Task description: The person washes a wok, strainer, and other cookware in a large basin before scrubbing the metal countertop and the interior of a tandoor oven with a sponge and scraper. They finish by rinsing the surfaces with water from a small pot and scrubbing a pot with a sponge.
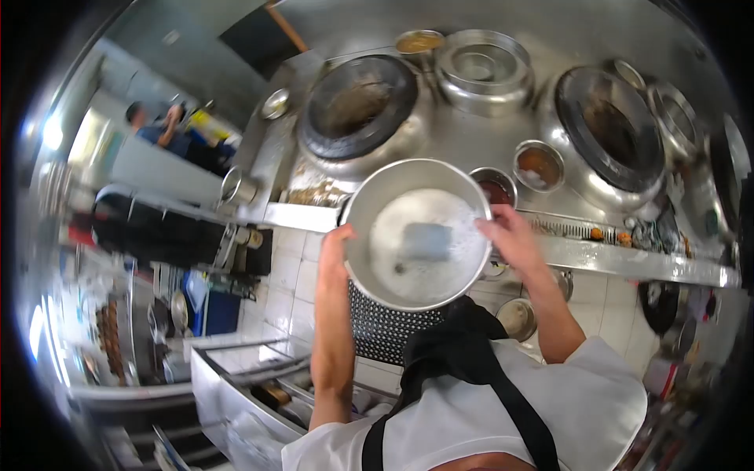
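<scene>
Restaurant kitchen: steel wok burners (360, 106), sauce pots (539, 165), apron (463, 353).

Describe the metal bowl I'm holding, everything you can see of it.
The metal bowl is round, shiny steel, tilted with its open side toward the camera. Foamy, soapy water coats its inside, and a grey-blue sponge lies in it. The left hand grips its left rim, the right hand its right rim, in front of the stove counter.

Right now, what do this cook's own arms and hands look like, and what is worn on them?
Both forearms are bare, with no gloves, watch or rings that I can make out. The left hand and right hand are uncovered. Short white sleeves of a chef's jacket end near the elbows, and a black apron with straps crosses the white jacket's chest.
</scene>
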`<state>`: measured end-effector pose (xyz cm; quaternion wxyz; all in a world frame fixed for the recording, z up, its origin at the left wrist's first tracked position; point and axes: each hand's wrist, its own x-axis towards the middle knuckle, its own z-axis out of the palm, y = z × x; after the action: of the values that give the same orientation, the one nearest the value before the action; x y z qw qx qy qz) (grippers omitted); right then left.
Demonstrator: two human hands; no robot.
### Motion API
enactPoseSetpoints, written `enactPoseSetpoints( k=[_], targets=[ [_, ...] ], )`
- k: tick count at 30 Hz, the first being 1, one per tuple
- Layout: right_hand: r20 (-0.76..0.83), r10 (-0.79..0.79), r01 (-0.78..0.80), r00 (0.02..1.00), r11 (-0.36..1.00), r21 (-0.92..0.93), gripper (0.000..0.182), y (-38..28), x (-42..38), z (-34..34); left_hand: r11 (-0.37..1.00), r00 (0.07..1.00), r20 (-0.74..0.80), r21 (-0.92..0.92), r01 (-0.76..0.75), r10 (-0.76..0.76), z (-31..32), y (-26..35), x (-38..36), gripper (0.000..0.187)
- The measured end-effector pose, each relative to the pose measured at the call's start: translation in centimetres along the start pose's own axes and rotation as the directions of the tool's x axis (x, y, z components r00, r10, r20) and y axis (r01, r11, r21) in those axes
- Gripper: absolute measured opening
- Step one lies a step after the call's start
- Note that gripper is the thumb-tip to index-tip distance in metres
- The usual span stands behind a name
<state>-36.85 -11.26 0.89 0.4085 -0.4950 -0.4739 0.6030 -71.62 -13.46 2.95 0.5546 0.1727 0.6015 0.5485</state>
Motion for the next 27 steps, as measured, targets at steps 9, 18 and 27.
enactPoseSetpoints(
  k=[9, 18, 27],
  targets=[
    [-0.159, -0.067, 0.058, 0.985, 0.996, -0.061, 0.070, 0.0, 8.1, 7.3, 0.840, 0.970, 0.241, 0.531, -0.117, -0.018, 4.0, 12.3, 16.3, 0.013],
    [-0.530, -0.192, 0.261, 0.826, 0.964, 0.059, 0.062, 1.3, 13.2, 7.5, 0.826, 0.832, 0.500, 0.556, -0.095, -0.241, 16.6, 13.0, 31.2, 0.008],
    [-0.477, -0.706, -0.228, 0.523, 0.424, -0.877, 0.062, -4.7, 15.7, 11.4, 0.749, 0.675, 0.726, 0.374, -0.547, 0.130, 27.6, 5.4, 37.8, 0.041]
  ],
)
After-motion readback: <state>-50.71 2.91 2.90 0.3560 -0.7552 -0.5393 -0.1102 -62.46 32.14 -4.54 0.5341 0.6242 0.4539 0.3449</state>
